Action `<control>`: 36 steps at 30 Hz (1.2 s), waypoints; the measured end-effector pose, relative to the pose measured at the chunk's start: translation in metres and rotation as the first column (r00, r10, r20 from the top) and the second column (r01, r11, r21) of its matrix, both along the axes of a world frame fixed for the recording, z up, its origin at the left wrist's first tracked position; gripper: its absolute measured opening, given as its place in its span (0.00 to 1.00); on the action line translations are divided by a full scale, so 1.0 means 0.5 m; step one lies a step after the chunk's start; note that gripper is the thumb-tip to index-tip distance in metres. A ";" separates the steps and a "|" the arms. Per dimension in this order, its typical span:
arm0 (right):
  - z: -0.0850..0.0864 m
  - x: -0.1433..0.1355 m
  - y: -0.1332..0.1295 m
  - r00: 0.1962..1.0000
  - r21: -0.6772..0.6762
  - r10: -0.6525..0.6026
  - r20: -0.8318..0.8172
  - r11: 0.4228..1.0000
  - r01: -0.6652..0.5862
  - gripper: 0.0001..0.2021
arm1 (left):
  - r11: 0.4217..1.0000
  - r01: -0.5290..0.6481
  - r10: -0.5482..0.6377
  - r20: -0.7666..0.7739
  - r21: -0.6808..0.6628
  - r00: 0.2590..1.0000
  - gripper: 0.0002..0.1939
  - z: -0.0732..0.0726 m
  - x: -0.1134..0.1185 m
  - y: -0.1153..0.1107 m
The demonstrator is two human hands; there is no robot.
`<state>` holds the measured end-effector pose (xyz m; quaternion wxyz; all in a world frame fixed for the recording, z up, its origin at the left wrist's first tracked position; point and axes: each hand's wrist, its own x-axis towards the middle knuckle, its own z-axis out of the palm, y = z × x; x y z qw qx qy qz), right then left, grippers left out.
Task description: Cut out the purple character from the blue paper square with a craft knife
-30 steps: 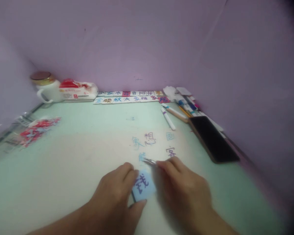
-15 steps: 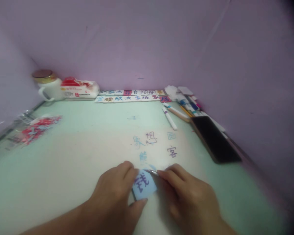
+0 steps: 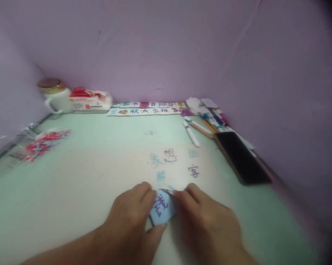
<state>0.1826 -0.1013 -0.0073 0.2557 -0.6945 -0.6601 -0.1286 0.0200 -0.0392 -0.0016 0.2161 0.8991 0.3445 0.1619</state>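
A blue square card [image 3: 163,209] with a purple written character lies low in the middle of the table. My left hand [image 3: 134,209] grips its left side, with the fingers at the top edge and the thumb at the bottom. My right hand [image 3: 210,217] is closed round a thin metal-looking blade or tool [image 3: 167,191], whose tip lies at the card's upper edge. Most of the tool is hidden by the fingers. Just beyond the card, blue and purple characters [image 3: 170,155] are written on the tabletop.
Two rows of character cards [image 3: 144,111] line the back wall, beside a tissue pack [image 3: 90,100] and a lidded white mug [image 3: 58,99]. A black phone [image 3: 242,158] and markers [image 3: 191,134] lie on the right. Red and blue scraps [image 3: 44,144] lie at the left.
My right hand has shifted slightly left with the tool, closer to my left hand. My left hand stays on the card almost unmoved.
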 end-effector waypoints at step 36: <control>0.035 0.052 0.002 0.964 -0.159 0.011 -0.265 0.986 -0.055 0.11 | 0.996 0.087 -0.084 -0.095 0.026 0.992 0.13 0.015 -0.008 0.014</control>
